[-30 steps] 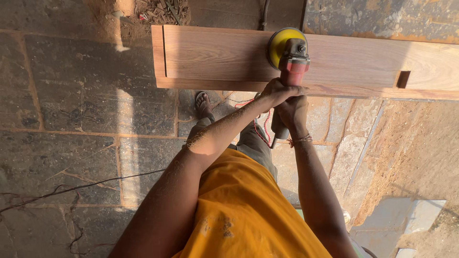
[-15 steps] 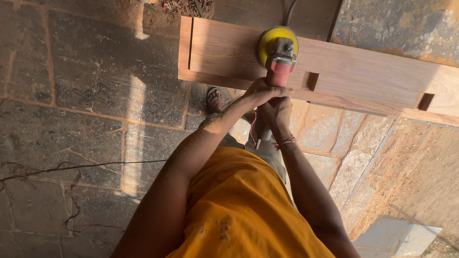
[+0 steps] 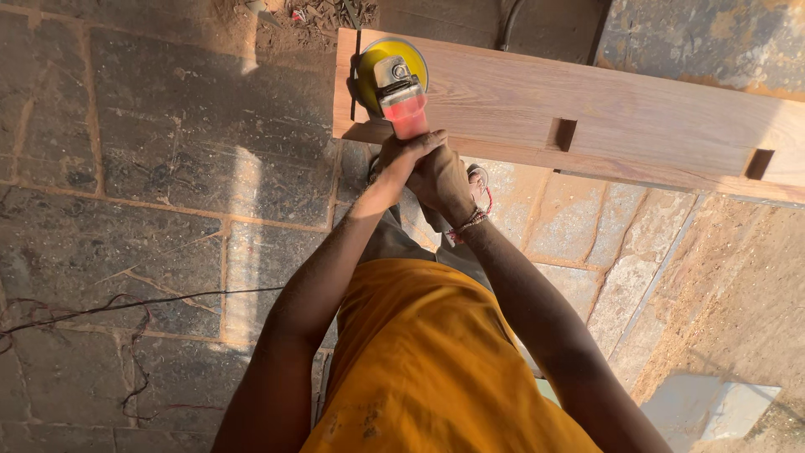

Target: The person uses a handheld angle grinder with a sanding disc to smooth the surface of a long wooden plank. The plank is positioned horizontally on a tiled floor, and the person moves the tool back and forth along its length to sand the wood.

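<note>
A long wooden plank (image 3: 604,117) with two rectangular notches along its near edge lies across the stone floor. On its left end rests a power sander (image 3: 394,84) with a yellow disc and a red body. My left hand (image 3: 402,159) and my right hand (image 3: 444,184) both grip the sander's rear handle, close together. A beaded band circles my right wrist. My orange shirt fills the bottom middle of the view.
The stone slab floor (image 3: 151,151) spreads to the left. A thin dark cable (image 3: 126,306) runs across it at lower left. Wood shavings and debris (image 3: 319,13) lie beyond the plank. A pale stone piece (image 3: 721,407) sits at lower right. My sandalled foot shows below the plank.
The sander has moved toward the plank's left end. The view has shifted, so the plank now sits further right and two notches show.
</note>
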